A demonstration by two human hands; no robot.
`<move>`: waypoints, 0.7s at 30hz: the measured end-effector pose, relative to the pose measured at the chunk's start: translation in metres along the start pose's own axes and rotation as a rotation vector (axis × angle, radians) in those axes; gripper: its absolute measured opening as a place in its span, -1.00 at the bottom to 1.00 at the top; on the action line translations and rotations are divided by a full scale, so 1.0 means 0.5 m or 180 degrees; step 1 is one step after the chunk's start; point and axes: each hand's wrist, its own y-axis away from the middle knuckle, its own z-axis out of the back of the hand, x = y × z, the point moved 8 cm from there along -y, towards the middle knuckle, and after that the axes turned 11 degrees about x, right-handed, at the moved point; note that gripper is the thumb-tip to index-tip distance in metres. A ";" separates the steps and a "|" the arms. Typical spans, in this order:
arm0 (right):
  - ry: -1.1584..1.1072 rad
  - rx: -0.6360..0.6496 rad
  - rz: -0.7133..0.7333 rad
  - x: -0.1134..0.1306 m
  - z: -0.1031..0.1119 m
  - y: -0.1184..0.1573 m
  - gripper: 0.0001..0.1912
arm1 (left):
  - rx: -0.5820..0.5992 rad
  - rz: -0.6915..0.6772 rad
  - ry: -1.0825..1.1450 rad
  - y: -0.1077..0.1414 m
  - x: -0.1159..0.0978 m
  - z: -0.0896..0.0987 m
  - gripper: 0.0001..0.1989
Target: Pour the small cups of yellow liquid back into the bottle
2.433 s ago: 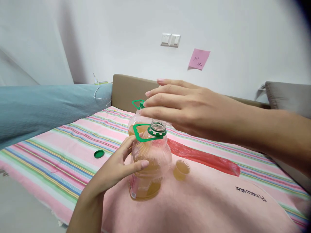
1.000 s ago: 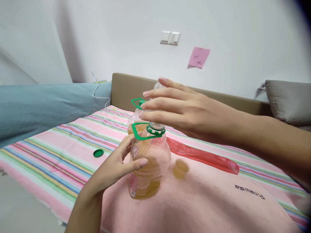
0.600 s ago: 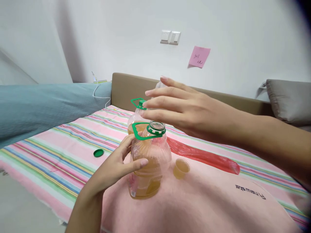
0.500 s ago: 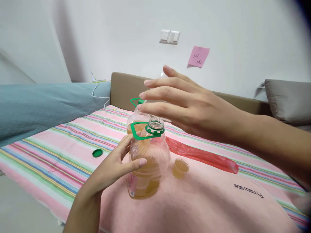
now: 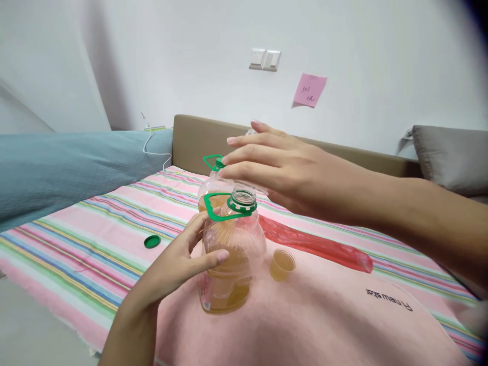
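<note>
Lying at left on the striped sheet (image 5: 110,218), a green cap (image 5: 152,242) sits well apart from the bottle (image 5: 238,277), out of both hands' way. Beside the bottle, the left hand (image 5: 185,259) grasps its left side, thumb across the near face and fingers reaching behind, apparently to keep it upright on the pink cloth (image 5: 312,315). The bottle, part filled with amber liquid, stands uncapped, its green handle (image 5: 208,207) turned left, leaving the neck clear. Just behind stands a far bottle (image 5: 206,190), its green top on. Over the bottle's mouth stretches the right hand (image 5: 278,160), palm down and fingers extended, not clenched; something clear (image 5: 250,132) shows past the fingers, but whether it is held cannot be told. To the near right, a cup (image 5: 282,267) of similar liquid stands upright beside the bottle, seemingly set apart to avoid a knock. Beyond it, a red bag (image 5: 316,243) lies stretched toward the right, flat and low.
</note>
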 end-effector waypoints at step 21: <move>0.0160 -0.0013 -0.0021 -0.004 0.000 0.002 -0.57 | -0.0012 0.0023 -0.0022 0.001 -0.004 0.000 -0.27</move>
